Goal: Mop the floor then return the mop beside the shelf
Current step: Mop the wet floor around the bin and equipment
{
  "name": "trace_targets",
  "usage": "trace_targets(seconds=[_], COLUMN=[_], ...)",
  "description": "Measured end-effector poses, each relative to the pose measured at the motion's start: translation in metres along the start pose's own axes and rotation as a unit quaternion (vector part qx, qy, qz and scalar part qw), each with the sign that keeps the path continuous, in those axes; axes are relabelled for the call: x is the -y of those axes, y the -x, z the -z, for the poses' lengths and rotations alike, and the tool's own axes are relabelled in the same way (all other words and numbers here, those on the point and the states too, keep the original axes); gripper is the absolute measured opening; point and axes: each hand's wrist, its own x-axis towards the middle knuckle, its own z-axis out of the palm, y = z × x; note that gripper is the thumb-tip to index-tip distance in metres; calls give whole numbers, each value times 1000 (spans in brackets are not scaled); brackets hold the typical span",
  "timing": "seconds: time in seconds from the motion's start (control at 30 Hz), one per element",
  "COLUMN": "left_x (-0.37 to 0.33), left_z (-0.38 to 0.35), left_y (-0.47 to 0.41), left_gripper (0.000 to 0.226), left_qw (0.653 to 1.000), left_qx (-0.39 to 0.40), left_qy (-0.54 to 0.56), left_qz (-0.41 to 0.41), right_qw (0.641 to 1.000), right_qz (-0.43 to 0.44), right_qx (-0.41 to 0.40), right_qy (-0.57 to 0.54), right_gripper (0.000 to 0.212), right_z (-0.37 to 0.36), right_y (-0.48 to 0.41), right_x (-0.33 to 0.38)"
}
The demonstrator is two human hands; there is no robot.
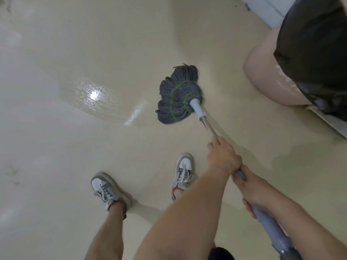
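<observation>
Mop (pixel 179 94): its grey string head with green stitching lies spread flat on the floor, out in front of my feet and toward the right side of the floor.
Handle (pixel 208 126): a pale collar at the head, then a metal shaft slanting back to me, ending in a grey grip.
Left hand (pixel 223 156): my fingers are wrapped around the shaft, the forward hand of the two.
Right hand (pixel 249 190): my fingers are curled around the handle just behind the left, where the grey grip begins.
Floor (pixel 78 59): beige, with a wet glossy patch left of the mop head.
Shoes (pixel 183 171): grey and white, both on the floor below the mop head.
Bin (pixel 266 72): pale, with a dark bag, near the right edge of the floor.
</observation>
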Motion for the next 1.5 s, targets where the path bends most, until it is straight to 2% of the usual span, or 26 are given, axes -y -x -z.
trace_targets(seconds=[0.1, 0.27, 0.33, 0.43, 0.53, 0.63, 0.87, 1.1, 1.27, 1.4, 1.47, 1.5], left_x=[17, 67, 94, 136, 174, 214, 331, 475, 570, 620, 632, 632], left_z=[31, 78, 96, 125, 153, 183, 266, 313, 317, 309, 305, 304], left_y=[-4, 1, 6, 14, 18, 21, 49, 92, 129, 155, 164, 166], left_gripper=[77, 39, 44, 38, 57, 67, 54, 53, 55, 59, 60, 59], left_qw=[999, 990, 981, 965, 941, 921, 868, 793, 736, 690, 686, 690], left_qx=[-25, -48, -66, -119, -162, -190, -254, -309, -335, -352, -345, -338], left_qy=[27, 128, 169, 218, 276, 318, 394, 474, 519, 552, 559, 559], left_qz=[-8, 42, 62, 87, 108, 118, 163, 227, 278, 308, 313, 312], right_qw=[999, 996, 990, 979, 954, 926, 879, 805, 736, 691, 681, 694], right_qz=[23, 35, 53, 100, 143, 166, 181, 197, 244, 277, 286, 284], right_qx=[-4, 45, 61, 77, 88, 79, 117, 146, 161, 155, 147, 140], right_qy=[28, 73, 111, 159, 249, 330, 425, 540, 611, 650, 658, 647], right_gripper=[30, 41, 40, 43, 56, 58, 61, 67, 59, 52, 45, 41], right_z=[-12, -52, -73, -106, -132, -156, -252, -388, -481, -534, -541, -538], right_y=[5, 22, 25, 27, 27, 25, 39, 69, 84, 92, 95, 95], right_x=[36, 91, 113, 146, 179, 219, 325, 403, 426, 427, 431, 434])
